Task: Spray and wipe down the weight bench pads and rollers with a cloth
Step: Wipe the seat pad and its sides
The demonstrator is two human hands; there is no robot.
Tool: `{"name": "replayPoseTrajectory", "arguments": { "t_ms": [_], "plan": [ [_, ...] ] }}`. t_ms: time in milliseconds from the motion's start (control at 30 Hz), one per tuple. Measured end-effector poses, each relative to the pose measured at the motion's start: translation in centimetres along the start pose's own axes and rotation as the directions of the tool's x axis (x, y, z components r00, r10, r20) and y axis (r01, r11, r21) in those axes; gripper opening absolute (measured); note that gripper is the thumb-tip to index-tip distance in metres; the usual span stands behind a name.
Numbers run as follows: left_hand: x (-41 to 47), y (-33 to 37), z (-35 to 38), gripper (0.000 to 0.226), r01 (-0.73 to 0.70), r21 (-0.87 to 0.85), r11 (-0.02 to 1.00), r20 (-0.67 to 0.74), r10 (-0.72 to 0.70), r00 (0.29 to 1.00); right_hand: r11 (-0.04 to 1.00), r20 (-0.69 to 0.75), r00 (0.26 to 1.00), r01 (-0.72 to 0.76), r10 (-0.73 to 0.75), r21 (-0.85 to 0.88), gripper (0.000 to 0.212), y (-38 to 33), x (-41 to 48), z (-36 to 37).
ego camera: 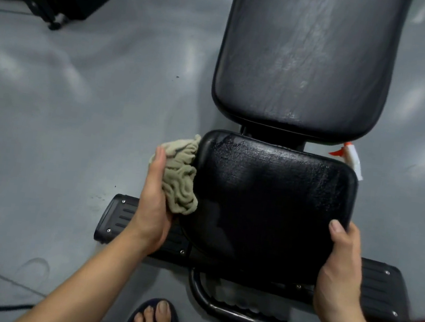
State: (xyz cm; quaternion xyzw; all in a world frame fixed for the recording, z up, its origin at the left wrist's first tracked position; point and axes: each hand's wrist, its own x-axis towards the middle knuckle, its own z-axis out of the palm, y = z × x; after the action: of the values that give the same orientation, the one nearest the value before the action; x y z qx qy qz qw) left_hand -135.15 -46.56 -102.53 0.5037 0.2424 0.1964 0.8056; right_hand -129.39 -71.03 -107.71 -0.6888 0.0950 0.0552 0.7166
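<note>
The cloth [179, 175] is held against the left edge of the seat pad [270, 203], whose near right corner is gripped by the right hand [340, 269]. The back pad [303, 56] is placed behind it, and the spray bottle [349, 158] is seen beside the far right corner.

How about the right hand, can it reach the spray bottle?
Probably yes: the right hand grips the seat pad's near corner; the spray bottle sits beside its far corner, nothing between.

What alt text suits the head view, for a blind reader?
A left hand holds a bunched beige cloth against the left edge of a black bench seat pad; the right hand grips its near right corner. A spray bottle shows beyond the pad.
</note>
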Motion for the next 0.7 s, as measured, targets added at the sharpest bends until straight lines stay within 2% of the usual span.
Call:
{"name": "replayPoseTrajectory", "arguments": {
  "t_ms": [67, 133, 200, 267, 333, 433, 600, 700],
  "plan": [
    [0.0, -0.3, -0.2, 0.046, 0.029, 0.049, 0.998, -0.001, -0.029, 1.0, 1.0, -0.007, 1.0, 0.011, -0.011, 0.026, 0.043, 0.0, 0.2, 0.2],
    [0.7, 0.3, 0.5, 0.041, 0.049, 0.178, 0.983, -0.023, -0.046, 0.999, 0.999, -0.01, 1.0, 0.03, -0.03, 0.028, 0.039, 0.0, 0.1, 0.3],
    [2.4, 1.3, 1.5, 0.047, -0.026, 0.324, 0.946, -0.04, 0.041, 0.998, 0.998, -0.009, 0.999, 0.047, -0.047, 0.03, 0.034, 0.1, 0.2, 0.3],
    [4.3, 2.5, 2.9, 0.034, -0.078, 0.321, 0.944, -0.054, 0.101, 0.993, 0.998, 0.001, 0.999, 0.051, -0.051, 0.033, 0.024, 0.2, 0.3, 0.2],
    [5.6, 2.9, 3.8, 0.025, -0.1, 0.312, 0.945, -0.026, 0.114, 0.993, 0.999, 0.024, 0.999, 0.048, -0.049, 0.021, 0.032, 0.2, 0.3, 0.1],
    [4.8, 2.1, 3.7, 0.041, -0.149, 0.43, 0.891, 0.024, 0.154, 0.988, 0.999, 0.047, 0.998, 0.039, -0.039, 0.009, 0.046, 0.1, 0.2, -0.1],
    [0.0, -0.8, 0.8, 0.038, -0.288, 0.542, 0.79, 0.066, 0.302, 0.951, 0.999, 0.063, 0.997, 0.04, -0.037, -0.038, 0.065, 0.0, 0.0, -0.3],
    [-2.4, -2.5, 0.0, 0.045, -0.393, 0.589, 0.706, 0.143, 0.388, 0.911, 0.999, 0.072, 0.997, 0.042, -0.042, -0.008, 0.065, -0.2, 0.0, -0.2]
  ]
}}
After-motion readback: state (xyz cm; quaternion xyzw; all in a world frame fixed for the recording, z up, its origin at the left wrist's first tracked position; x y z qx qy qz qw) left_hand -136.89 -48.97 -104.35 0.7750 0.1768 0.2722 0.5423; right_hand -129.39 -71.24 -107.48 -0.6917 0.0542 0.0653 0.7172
